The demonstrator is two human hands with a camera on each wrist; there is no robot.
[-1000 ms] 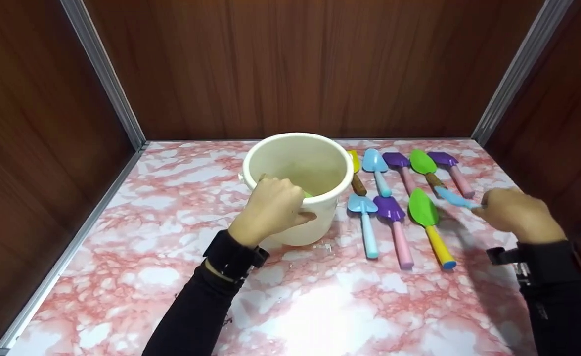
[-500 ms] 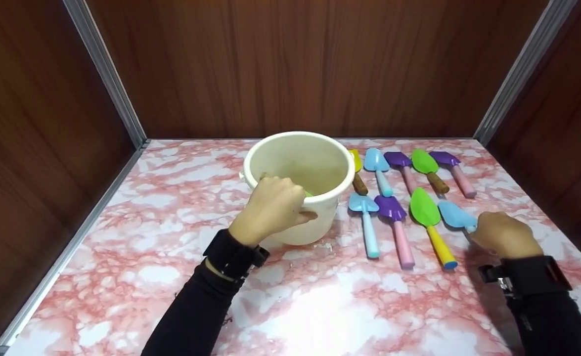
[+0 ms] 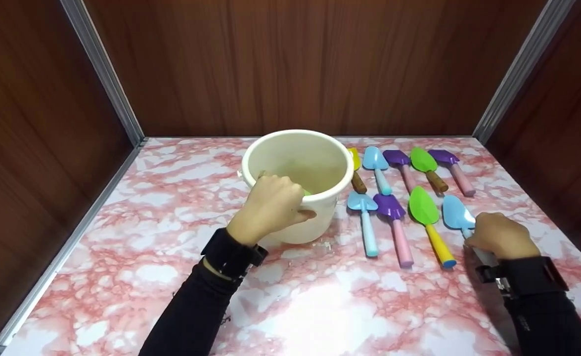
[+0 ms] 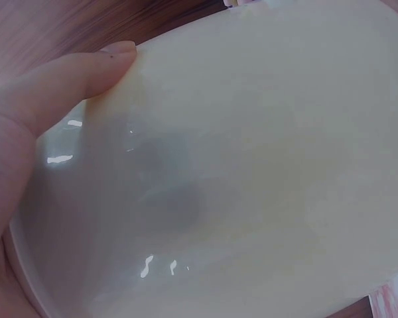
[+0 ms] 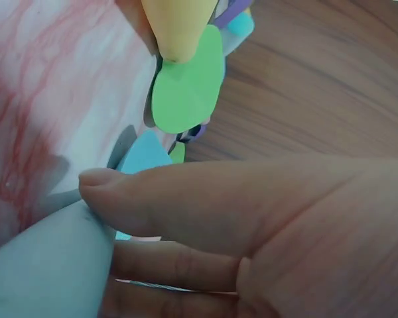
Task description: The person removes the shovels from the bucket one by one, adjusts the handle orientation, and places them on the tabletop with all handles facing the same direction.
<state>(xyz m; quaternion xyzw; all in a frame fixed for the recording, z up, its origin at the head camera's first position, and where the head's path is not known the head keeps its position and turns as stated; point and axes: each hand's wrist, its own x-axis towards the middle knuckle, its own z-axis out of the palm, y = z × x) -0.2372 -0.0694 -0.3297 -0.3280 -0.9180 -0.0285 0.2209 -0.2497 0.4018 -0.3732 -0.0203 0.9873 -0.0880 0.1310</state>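
My left hand (image 3: 273,202) grips the near rim of a cream plastic bucket (image 3: 322,215); its fingers go over the rim, out of sight. In the left wrist view the thumb lies along the outer wall of the bucket (image 4: 252,165). A patch of green shows inside. At the right, my right hand (image 3: 505,235) holds a light blue garden trowel (image 3: 457,211) low over the table, its blade facing away from me. In the right wrist view, thumb and fingers pinch the pale blue handle (image 5: 60,265).
Several trowels lie in two rows between bucket and right hand. A green trowel with a yellow handle (image 3: 436,244) is nearest the held one, then a purple one with a pink handle (image 3: 400,242). Brown wood-look panels (image 3: 290,69) enclose the marbled table (image 3: 137,277).
The right hand has brought the blue trowel down and toward me, and the blade now points away, beside the green one. Left hand and bucket stay in place.
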